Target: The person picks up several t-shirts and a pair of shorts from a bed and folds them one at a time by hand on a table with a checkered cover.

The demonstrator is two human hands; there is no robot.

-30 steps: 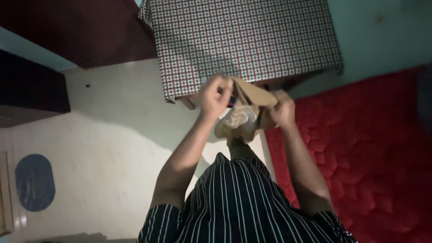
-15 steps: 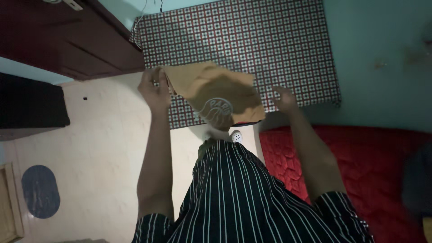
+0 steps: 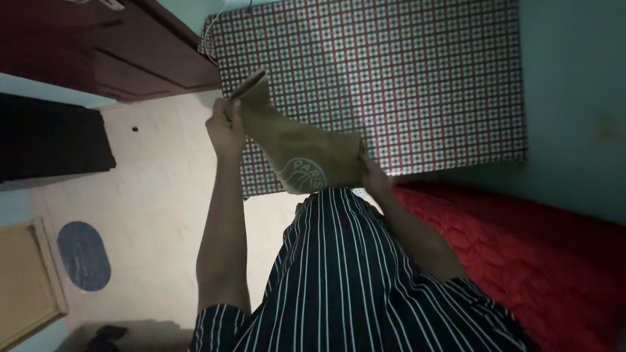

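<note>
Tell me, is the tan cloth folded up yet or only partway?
Only partway, it seems. The tan fabric garment with a round white emblem is stretched between the left hand and the right hand, one part doubled over, held above the checked red-and-green mattress. Nothing folded lies there yet. Probably left: finishing the folds and laying it down.

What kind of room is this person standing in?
Probably a bedroom at home: a red quilted bedspread, a checked mattress, a dark wooden cabinet and a small blue floor mat.
</note>
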